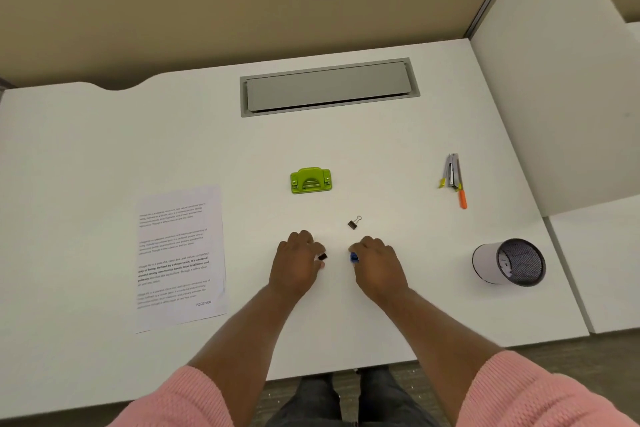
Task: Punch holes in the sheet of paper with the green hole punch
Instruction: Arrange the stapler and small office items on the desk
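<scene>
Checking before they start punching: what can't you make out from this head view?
- Sheet of paper: print too small and blurred to read.
- Small dark item at the left hand and blue item at the right hand: mostly hidden by fingers; identity and grip unclear.
- Green hole punch: paper slot not visible from above.
- Mesh cup, on its side: contents indistinct.

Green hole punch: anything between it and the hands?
Mostly clear. The green hole punch sits beyond both hands. A lone binder clip lies just beyond the right hand, right of the direct path. The left hand faces bare desk.
</scene>
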Tool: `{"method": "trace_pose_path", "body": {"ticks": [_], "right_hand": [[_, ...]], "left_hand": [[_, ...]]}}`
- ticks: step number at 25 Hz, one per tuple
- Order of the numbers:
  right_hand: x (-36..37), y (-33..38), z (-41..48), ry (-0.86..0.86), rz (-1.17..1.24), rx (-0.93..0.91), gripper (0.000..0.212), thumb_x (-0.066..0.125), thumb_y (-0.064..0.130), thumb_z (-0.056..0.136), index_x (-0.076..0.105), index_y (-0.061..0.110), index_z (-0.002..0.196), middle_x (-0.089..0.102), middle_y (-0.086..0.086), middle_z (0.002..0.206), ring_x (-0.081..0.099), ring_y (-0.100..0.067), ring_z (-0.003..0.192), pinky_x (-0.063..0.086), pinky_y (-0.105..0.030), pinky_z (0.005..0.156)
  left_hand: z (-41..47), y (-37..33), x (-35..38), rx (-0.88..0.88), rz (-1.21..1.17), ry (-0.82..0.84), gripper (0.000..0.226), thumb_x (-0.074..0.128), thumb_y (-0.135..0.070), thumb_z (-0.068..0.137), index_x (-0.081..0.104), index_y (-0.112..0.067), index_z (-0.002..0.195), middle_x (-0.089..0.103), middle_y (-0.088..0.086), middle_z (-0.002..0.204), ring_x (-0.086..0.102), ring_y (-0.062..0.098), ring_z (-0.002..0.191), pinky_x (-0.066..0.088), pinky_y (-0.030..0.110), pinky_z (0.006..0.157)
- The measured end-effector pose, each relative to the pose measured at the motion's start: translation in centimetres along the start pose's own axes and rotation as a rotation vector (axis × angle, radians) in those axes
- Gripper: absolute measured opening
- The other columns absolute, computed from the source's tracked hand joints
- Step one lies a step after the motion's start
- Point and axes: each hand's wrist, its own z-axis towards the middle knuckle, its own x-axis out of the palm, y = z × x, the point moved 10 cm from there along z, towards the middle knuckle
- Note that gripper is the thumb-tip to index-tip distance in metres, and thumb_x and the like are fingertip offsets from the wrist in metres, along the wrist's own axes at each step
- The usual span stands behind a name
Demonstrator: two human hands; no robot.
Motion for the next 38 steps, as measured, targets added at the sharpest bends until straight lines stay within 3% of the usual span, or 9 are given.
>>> {"method": "trace_pose_path", "body": {"ticks": [5, 13, 20, 25, 30, 36, 38], "right_hand": [[-1.6, -1.2, 0.8, -0.045, 0.028, 0.06, 0.03, 0.049, 0.017, 0.092, 0.064, 0.019, 0.118, 0.061, 0.001, 0.114, 0.055, -0.022, 0.104, 0.039, -0.035, 0.088], [-4.7, -4.2, 2.0, -0.102, 0.091, 0.145, 0.031, 0.048, 0.014, 0.092, 0.065, 0.018, 0.118, 0.061, 0.001, 0.116, 0.055, -0.022, 0.106, 0.039, -0.034, 0.09], [-8.5, -9.9, 2.7, -0.184, 0.197, 0.295, 0.028, 0.051, 0.016, 0.094, 0.064, 0.017, 0.119, 0.061, -0.002, 0.115, 0.059, -0.024, 0.101, 0.043, -0.036, 0.089], [-12.0, -15.5, 3.3, -0.253, 0.293, 0.419, 0.029, 0.054, 0.012, 0.092, 0.065, 0.015, 0.12, 0.061, -0.004, 0.118, 0.059, -0.027, 0.102, 0.047, -0.038, 0.089], [-14.9, -21.9, 4.1, -0.349, 0.32, 0.582, 0.017, 0.053, 0.016, 0.094, 0.062, 0.011, 0.108, 0.059, -0.007, 0.105, 0.061, -0.031, 0.087, 0.051, -0.042, 0.076], [-14.9, -25.5, 5.6, -0.352, 0.413, 0.664, 0.022, 0.053, 0.017, 0.095, 0.06, 0.013, 0.115, 0.059, -0.007, 0.114, 0.06, -0.03, 0.101, 0.052, -0.041, 0.083], [-14.7, -25.3, 5.5, -0.337, 0.375, 0.645, 0.03, 0.055, 0.016, 0.093, 0.058, 0.014, 0.123, 0.059, -0.006, 0.12, 0.058, -0.029, 0.108, 0.051, -0.04, 0.086]], "left_hand": [[0.8, -0.5, 0.0, 0.027, 0.123, 0.005, 0.022, 0.054, -0.029, 0.091, 0.069, -0.018, 0.104, 0.058, -0.001, 0.108, 0.054, 0.022, 0.103, 0.04, 0.033, 0.081], [3.0, -1.9, -0.6, -0.108, 0.226, 0.055, 0.02, 0.046, -0.015, 0.091, 0.064, -0.009, 0.084, 0.066, 0.01, 0.093, 0.063, 0.031, 0.085, 0.044, 0.036, 0.071], [8.7, -7.9, -3.3, -0.151, -0.107, -0.031, 0.03, 0.045, -0.032, 0.099, 0.067, -0.012, 0.093, 0.065, 0.007, 0.098, 0.063, 0.028, 0.093, 0.049, 0.037, 0.078], [14.4, -15.6, -3.5, -0.091, -0.138, 0.028, 0.03, 0.045, -0.031, 0.099, 0.066, -0.01, 0.094, 0.069, 0.007, 0.097, 0.064, 0.031, 0.092, 0.046, 0.034, 0.074], [19.8, -21.9, -2.8, -0.061, -0.18, 0.057, 0.029, 0.049, -0.031, 0.099, 0.065, -0.008, 0.092, 0.07, 0.009, 0.093, 0.065, 0.031, 0.088, 0.049, 0.033, 0.073], [22.1, -24.9, -1.2, -0.037, -0.24, 0.077, 0.028, 0.052, -0.033, 0.098, 0.067, -0.011, 0.091, 0.071, 0.008, 0.089, 0.065, 0.032, 0.087, 0.048, 0.034, 0.069], [21.9, -25.0, -0.8, -0.004, -0.228, 0.082, 0.028, 0.054, -0.035, 0.097, 0.069, -0.014, 0.109, 0.073, 0.007, 0.107, 0.066, 0.031, 0.102, 0.05, 0.035, 0.08]]}}
